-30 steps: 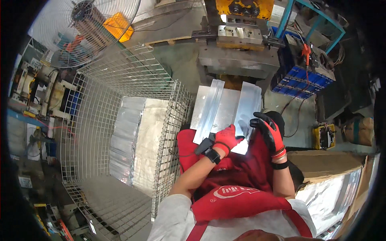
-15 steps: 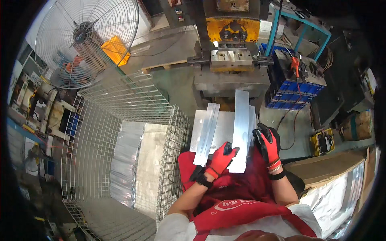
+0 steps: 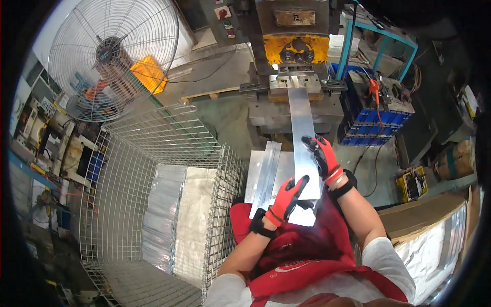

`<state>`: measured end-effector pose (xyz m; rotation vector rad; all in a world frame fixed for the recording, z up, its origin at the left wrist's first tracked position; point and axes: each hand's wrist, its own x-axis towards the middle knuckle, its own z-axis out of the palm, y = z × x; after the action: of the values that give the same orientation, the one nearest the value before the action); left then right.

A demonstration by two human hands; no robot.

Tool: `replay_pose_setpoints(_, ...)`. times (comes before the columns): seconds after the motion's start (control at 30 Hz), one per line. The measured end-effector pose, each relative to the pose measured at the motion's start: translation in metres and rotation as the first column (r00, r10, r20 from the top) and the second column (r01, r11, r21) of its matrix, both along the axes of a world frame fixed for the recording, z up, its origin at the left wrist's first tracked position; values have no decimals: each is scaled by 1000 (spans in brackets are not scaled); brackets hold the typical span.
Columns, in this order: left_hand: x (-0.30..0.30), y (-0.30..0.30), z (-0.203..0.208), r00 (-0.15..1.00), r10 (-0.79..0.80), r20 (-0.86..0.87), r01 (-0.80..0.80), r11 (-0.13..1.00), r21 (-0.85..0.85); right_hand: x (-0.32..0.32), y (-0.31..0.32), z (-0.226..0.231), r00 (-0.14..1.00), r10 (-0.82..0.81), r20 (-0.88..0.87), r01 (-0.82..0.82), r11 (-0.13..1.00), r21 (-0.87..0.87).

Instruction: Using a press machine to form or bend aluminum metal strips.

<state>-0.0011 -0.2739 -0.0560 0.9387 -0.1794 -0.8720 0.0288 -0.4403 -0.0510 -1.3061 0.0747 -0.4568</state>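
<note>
Head view: left hand [image 3: 287,200] grips the metal strip [image 3: 303,123] near its close end, right hand [image 3: 324,157] its right edge, far end at the front edge of the press block [image 3: 294,81], contact unclear; best held level and square.

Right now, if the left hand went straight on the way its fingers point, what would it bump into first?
Probably the long flat metal strip, which the left hand seems to touch. Past that, the right hand lies ahead, though depth is hard to judge.
</note>
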Motion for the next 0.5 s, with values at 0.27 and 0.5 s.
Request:
replay_pose_setpoints(0.27, 34, -25, -4, 989, 120, 86, -120, 993, 2, 43, -25, -15, 997, 69, 20, -71, 988, 134)
replay_pose_setpoints(0.5, 47, -30, 12, 999, 21, -48, -21, 1000, -1, 63, -31, -28, 997, 60, 46, -67, 986, 155)
